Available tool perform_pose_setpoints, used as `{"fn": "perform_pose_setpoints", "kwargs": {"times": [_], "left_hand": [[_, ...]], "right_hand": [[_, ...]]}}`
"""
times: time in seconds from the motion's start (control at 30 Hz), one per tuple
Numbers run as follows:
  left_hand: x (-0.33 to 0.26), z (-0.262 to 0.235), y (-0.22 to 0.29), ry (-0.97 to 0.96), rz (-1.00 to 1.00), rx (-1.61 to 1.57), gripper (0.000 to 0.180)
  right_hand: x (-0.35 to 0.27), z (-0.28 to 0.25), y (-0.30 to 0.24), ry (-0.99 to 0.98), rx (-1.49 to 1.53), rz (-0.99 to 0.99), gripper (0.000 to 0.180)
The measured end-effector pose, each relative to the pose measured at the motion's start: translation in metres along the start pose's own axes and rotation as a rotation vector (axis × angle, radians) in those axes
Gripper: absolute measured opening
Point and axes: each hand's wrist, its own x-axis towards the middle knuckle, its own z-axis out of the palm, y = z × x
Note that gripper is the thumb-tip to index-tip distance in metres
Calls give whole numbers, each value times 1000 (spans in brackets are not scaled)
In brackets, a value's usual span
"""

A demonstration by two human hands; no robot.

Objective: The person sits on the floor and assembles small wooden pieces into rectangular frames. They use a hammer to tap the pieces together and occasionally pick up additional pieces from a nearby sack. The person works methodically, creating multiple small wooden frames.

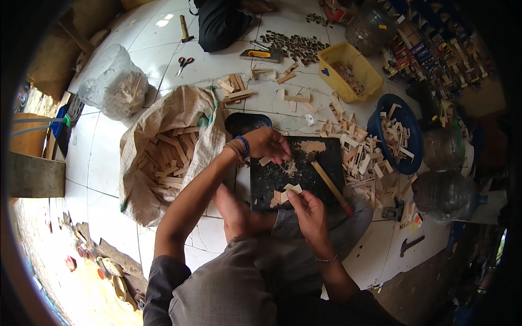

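My left hand (269,144) reaches over the far edge of a black work board (321,174) and pinches a small pale wood piece (265,161). My right hand (307,209) holds a few short wood pieces (288,191) at the board's near edge. A hammer with a wooden handle (329,182) lies diagonally on the board, beside sawdust. The board rests across my lap, and my bare foot (234,209) lies just left of it.
An open sack of wood sticks (166,155) lies to the left. Loose wood pieces (356,155) pile to the right beside a blue basin (409,133) and a yellow tub (350,70). Clear plastic jugs (446,193) stand at right. Another person's dark-clothed body (220,24) sits at the top; scissors (184,64) lie nearby.
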Motion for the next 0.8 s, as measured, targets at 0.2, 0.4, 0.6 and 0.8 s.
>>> {"fn": "perform_pose_setpoints", "kwargs": {"times": [0.2,0.4,0.6,0.8], "left_hand": [[3,-4,4,-22,5,104,24],[-3,-12,-1,18,72,-146,18],[-14,-21,3,58,26,-129,19],[-25,-29,17,17,-50,4,24]], "right_hand": [[1,-1,1,16,-14,-14,27],[1,-1,0,4,-21,-12,27],[1,-3,2,-21,17,3,26],[4,-4,12,-23,61,-26,26]]}}
